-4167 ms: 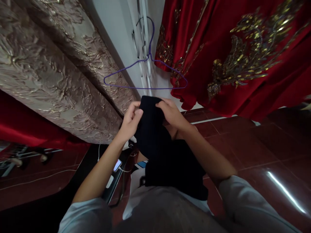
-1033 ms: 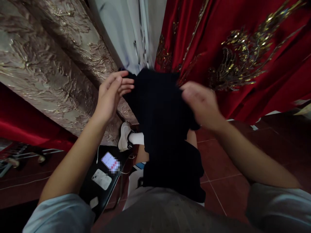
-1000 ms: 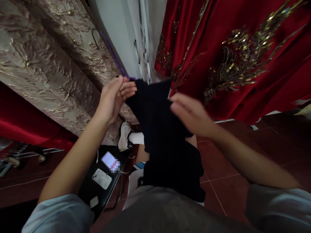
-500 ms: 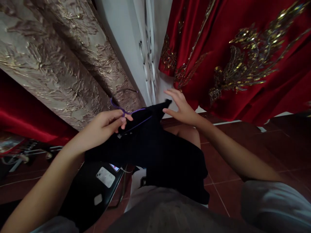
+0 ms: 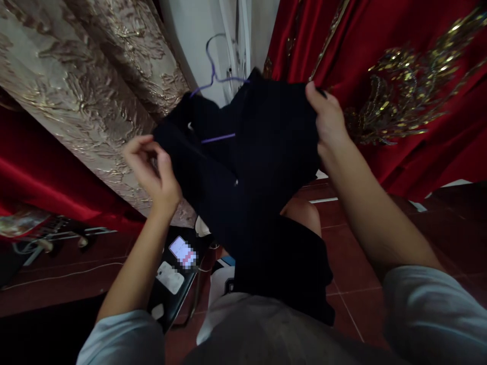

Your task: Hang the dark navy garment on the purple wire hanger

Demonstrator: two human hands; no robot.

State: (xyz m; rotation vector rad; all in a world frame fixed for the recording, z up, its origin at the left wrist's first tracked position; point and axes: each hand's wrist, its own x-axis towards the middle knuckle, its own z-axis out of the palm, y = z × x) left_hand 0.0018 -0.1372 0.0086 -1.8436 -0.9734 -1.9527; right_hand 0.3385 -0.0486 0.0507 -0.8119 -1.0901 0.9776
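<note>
Dark garment (image 5: 262,152) raised at chest height, centre of view, draped over a purple wire hanger (image 5: 214,76) whose hook rises at 12 o'clock against the white wall (image 5: 194,30). One short stretch of the hanger wire shows through a gap in the cloth; the rest is buried in folds.

Right hand (image 5: 329,119) at 2 o'clock from the garment's middle: fingers closed over the upper right edge of the cloth, pinching it, thumb hidden behind the fabric. Left hand (image 5: 152,170) at 9 o'clock: fingers curled, half closed, thumb up, just beside the cloth's left edge. Cannot tell whether it has hold of a fold or only brushes it.

Handling, as a judgement: fabric looks soft, limp and light; it sags and bunches under its own weight and hangs down to the lap. It will slide along thin wire easily, so the shoulder or waist edges near the hanger's ends look like the sound places to grip, not the loose middle. The hanger looks thin and springy, best held at the neck below the hook.

Surroundings: gold-embossed beige drape (image 5: 87,91) from 9 to 11 o'clock, red velvet cloth with gold sequin embroidery (image 5: 399,86) from 1 to 3 o'clock. Red-brown tiled floor (image 5: 380,223) below. At 7 o'clock, a black seat or stand (image 5: 167,299) carrying a lit phone (image 5: 183,252) and a second phone in a pale case (image 5: 170,277). Pale sleeves at the lower corners.
</note>
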